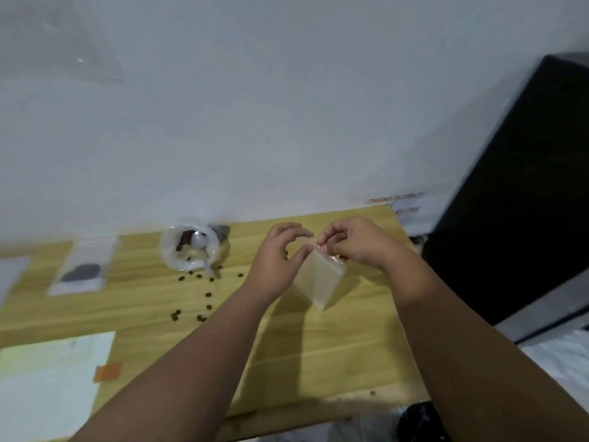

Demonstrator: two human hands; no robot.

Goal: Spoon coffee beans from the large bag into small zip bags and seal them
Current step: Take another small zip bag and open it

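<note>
An empty clear small zip bag [320, 277] hangs above the wooden table [334, 346], held at its top edge. My left hand [277, 260] pinches the bag's left top corner and my right hand [353, 242] pinches the right top corner. The large bag of coffee beans [188, 250] lies open at the back of the table, with a white spoon [200, 245] resting in its mouth. Several loose beans [204, 301] are scattered in front of it. A filled small zip bag [81, 272] lies flat at the left.
White paper sheets [47, 387] with an orange tab cover the table's near left corner. A black box-like object [522, 193] stands to the right of the table. A white wall rises behind. One stray bean [372, 393] lies near the front edge.
</note>
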